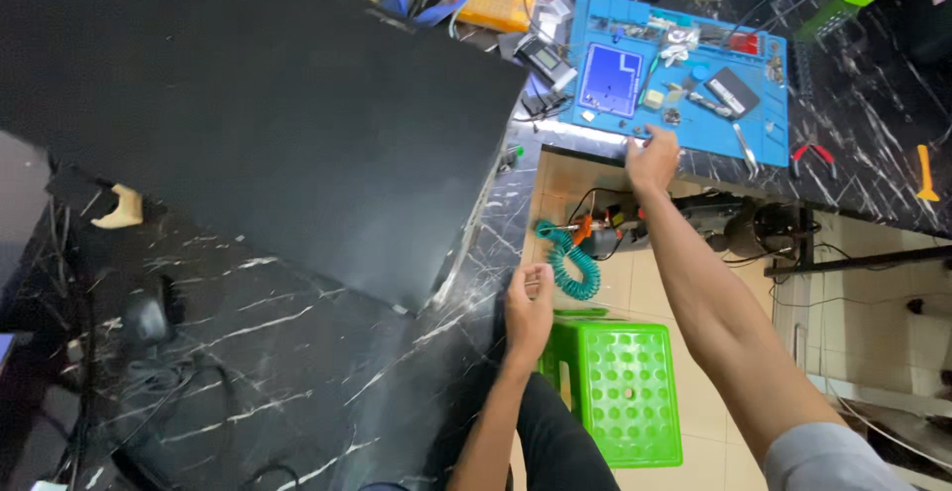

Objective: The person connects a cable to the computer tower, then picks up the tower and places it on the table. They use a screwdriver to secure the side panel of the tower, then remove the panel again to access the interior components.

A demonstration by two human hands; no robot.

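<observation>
My right hand (pixel 653 159) reaches forward to the near edge of a blue work mat (pixel 694 134), fingertips down among small parts lying there. Nothing shows in its grip. My left hand (pixel 529 307) rests at the edge of the black marble counter (pixel 297 392), close to the corner of a big black case (pixel 268 104). Its fingers are curled together, and I cannot make out whether something tiny is pinched in them. The mat carries several small tools, screws and a dark phone-sized board (pixel 732 91).
A green plastic stool (pixel 620 387) stands on the tiled floor below my arms. A teal coiled hose (pixel 570 258) and cables lie under the far counter. Red-handled pliers (pixel 813 154) and an orange tool (pixel 924 174) lie right of the mat. Cables trail at the left.
</observation>
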